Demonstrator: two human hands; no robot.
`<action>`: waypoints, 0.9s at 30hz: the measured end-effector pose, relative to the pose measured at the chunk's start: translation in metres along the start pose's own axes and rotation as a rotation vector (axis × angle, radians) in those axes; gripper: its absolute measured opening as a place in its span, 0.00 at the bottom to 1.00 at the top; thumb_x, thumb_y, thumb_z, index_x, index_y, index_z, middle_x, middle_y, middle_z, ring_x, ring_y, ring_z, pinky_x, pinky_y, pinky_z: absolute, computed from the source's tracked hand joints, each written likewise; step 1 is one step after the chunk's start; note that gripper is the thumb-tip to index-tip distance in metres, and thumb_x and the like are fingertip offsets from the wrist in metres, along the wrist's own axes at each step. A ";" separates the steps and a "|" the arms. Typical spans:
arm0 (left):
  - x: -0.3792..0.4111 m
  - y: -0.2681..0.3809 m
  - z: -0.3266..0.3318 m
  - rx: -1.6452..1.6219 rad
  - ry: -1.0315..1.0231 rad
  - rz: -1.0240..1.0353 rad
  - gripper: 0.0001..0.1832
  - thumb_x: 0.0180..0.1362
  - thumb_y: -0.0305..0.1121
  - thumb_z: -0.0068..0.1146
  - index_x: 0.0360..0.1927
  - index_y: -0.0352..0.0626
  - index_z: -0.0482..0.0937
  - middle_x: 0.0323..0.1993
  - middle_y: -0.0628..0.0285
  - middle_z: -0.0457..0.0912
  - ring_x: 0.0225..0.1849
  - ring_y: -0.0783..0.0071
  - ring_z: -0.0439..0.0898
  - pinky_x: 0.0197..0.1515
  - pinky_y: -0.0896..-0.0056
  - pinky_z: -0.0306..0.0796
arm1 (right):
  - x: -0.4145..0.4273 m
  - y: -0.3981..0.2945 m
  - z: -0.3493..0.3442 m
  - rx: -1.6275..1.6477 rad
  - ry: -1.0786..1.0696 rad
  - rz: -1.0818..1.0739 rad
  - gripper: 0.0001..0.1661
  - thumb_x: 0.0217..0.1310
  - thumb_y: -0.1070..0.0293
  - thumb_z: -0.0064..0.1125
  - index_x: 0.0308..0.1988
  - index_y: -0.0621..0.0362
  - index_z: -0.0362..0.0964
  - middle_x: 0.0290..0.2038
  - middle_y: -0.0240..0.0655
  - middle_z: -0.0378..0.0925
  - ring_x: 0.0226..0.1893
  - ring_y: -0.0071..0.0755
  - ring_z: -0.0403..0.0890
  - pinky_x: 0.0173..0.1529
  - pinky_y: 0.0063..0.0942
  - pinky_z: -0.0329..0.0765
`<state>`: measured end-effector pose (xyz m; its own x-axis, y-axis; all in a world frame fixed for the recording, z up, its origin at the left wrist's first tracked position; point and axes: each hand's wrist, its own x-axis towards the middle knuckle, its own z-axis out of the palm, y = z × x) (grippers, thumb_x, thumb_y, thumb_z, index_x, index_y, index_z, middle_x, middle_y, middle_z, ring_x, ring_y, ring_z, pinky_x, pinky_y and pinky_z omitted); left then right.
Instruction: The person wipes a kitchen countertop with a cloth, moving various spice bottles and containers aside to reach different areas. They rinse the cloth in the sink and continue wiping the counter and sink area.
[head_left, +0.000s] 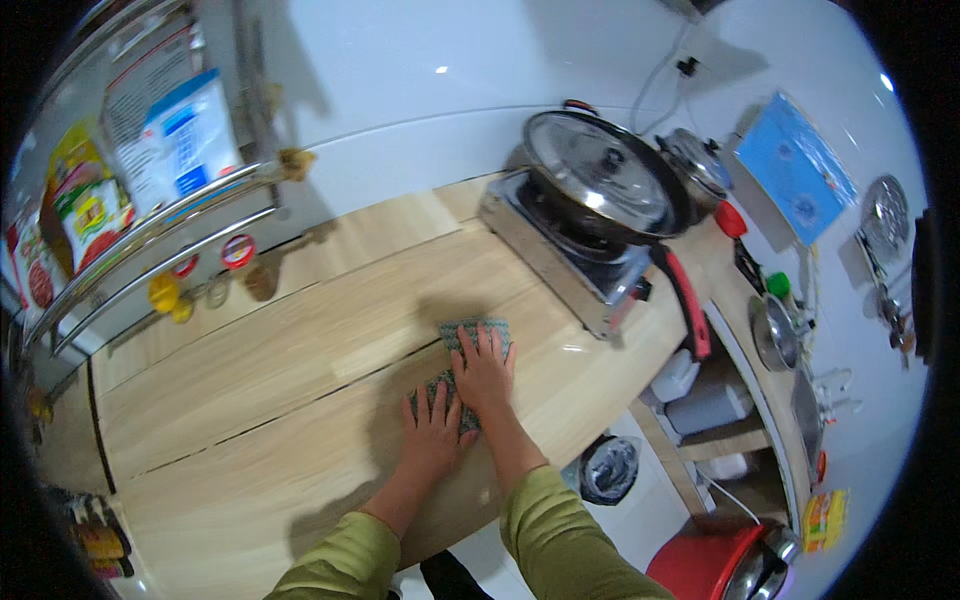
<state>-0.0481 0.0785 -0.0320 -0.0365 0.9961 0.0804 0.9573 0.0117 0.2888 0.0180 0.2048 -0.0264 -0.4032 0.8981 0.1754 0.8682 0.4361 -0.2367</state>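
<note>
A green-and-white patterned cloth (451, 328) lies spread on the wood-grain countertop (285, 345). My right hand (486, 375) rests flat on the cloth's upper part, palm down with the fingers apart. Lower and to the left, my left hand (433, 435) presses on the cloth's near part, its fingers also spread. The two hands sit side by side, and they hide much of the cloth between and beneath them. A dark seam in the countertop runs up to the cloth from the left.
A portable gas stove (559, 255) carries a lidded frying pan (600, 176) whose red-and-black handle (686, 307) juts past the counter's front edge. A metal rack (157, 217) with food packets stands at left, near a red-lidded jar (240, 255). A lined bin (609, 469) is on the floor.
</note>
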 end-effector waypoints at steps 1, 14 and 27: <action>0.004 0.014 0.002 -0.025 -0.012 0.014 0.36 0.60 0.56 0.37 0.66 0.45 0.52 0.66 0.45 0.49 0.66 0.38 0.46 0.63 0.35 0.35 | -0.005 0.017 -0.004 -0.024 -0.015 0.042 0.28 0.63 0.51 0.39 0.61 0.42 0.58 0.63 0.38 0.57 0.64 0.45 0.54 0.66 0.53 0.43; -0.111 0.064 -0.006 -0.076 -0.193 0.172 0.38 0.58 0.52 0.44 0.64 0.34 0.54 0.64 0.43 0.52 0.65 0.37 0.48 0.62 0.33 0.38 | -0.145 0.027 -0.034 0.074 0.029 -0.107 0.26 0.65 0.53 0.38 0.60 0.43 0.59 0.62 0.38 0.58 0.63 0.47 0.56 0.63 0.52 0.51; -0.035 0.093 0.013 0.072 -0.018 0.331 0.38 0.57 0.53 0.45 0.61 0.31 0.57 0.62 0.40 0.56 0.61 0.35 0.55 0.59 0.33 0.47 | -0.102 0.089 -0.034 -0.014 0.166 0.333 0.28 0.63 0.55 0.40 0.61 0.53 0.57 0.62 0.44 0.56 0.63 0.48 0.54 0.65 0.51 0.47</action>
<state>0.0461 0.0460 -0.0198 0.2842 0.9482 0.1418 0.9342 -0.3072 0.1817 0.1460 0.1502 -0.0325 -0.0467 0.9686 0.2441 0.9483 0.1198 -0.2938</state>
